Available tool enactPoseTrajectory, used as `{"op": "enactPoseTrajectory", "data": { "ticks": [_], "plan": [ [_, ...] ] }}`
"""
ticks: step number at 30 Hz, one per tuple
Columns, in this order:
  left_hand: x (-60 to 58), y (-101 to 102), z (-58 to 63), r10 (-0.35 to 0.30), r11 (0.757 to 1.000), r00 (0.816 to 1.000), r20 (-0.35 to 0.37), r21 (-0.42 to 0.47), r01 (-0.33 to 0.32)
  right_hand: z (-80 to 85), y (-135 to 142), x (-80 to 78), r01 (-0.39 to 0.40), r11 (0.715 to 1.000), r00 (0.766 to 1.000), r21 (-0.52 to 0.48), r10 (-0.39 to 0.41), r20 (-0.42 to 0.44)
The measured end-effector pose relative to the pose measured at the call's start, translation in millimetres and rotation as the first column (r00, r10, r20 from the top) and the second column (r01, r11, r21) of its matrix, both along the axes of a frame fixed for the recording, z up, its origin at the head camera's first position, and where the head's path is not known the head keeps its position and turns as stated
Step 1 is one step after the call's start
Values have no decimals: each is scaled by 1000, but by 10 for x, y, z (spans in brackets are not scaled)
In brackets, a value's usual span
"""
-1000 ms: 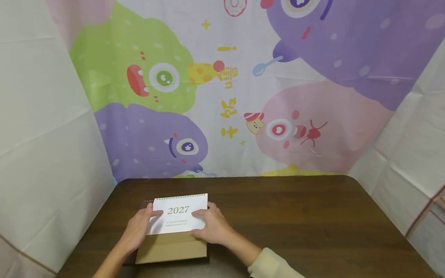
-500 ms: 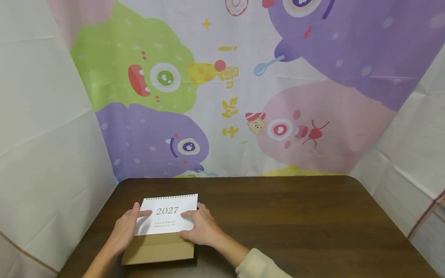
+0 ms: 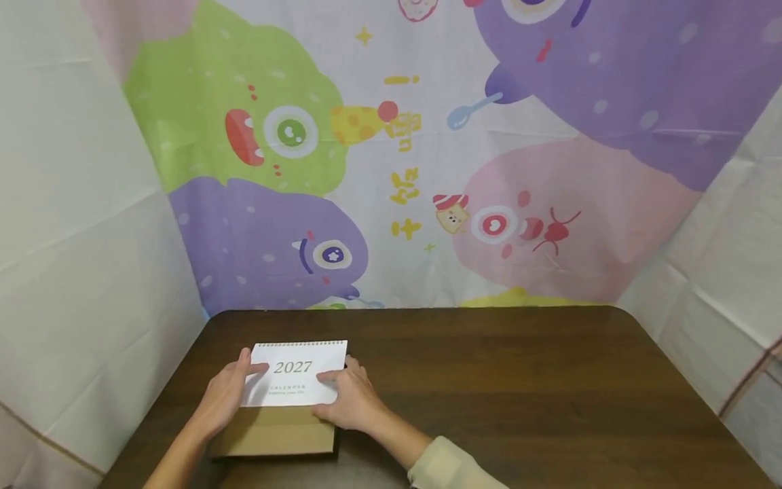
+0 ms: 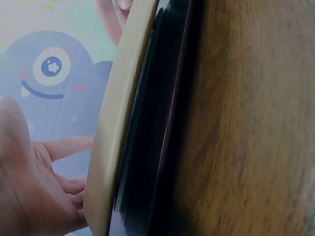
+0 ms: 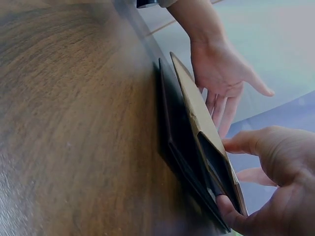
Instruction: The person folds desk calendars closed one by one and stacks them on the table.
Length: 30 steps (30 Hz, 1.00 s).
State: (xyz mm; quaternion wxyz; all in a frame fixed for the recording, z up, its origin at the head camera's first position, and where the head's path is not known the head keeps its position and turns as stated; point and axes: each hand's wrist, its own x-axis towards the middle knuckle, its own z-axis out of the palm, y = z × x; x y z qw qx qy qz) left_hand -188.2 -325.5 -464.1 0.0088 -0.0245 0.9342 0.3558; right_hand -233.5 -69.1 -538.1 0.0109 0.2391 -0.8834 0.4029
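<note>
A desk calendar [image 3: 293, 353] with a white "2027" page and a ring-bound top edge stands between both hands at the left of the table. Its kraft-coloured base [image 3: 277, 440] faces the person. My left hand [image 3: 225, 397] holds the left side, one finger laid across the page. On the right side, my right hand [image 3: 354, 397] grips the calendar, with a finger over the page and, in the right wrist view, a fingertip [image 5: 227, 206] tucked under the board's edge. A dark flat panel [image 5: 172, 132] lies beneath the kraft board, mostly hidden in the head view.
The dark wooden table [image 3: 519, 394] extends to the right of the hands. A cloth with cartoon monsters [image 3: 293, 251] hangs behind its back edge. White cloth walls [image 3: 73, 258] rise at both sides.
Both hands and the calendar have shifted left, mostly in the first half second. The dark brown cover that showed at the calendar's left is now covered.
</note>
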Motion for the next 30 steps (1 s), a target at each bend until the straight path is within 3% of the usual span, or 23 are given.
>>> {"op": "enactPoseTrajectory", "data": {
  "ticks": [23,30],
  "plan": [
    [-76,-28,-39,33,999,999,25,-32,-33,1,-175,57,63,997,996,34,-65,58],
    [-94,-1,-49,6,999,1000,0,-48,-6,7,-177,36,77,996,994,42,-80,78]
  ]
}}
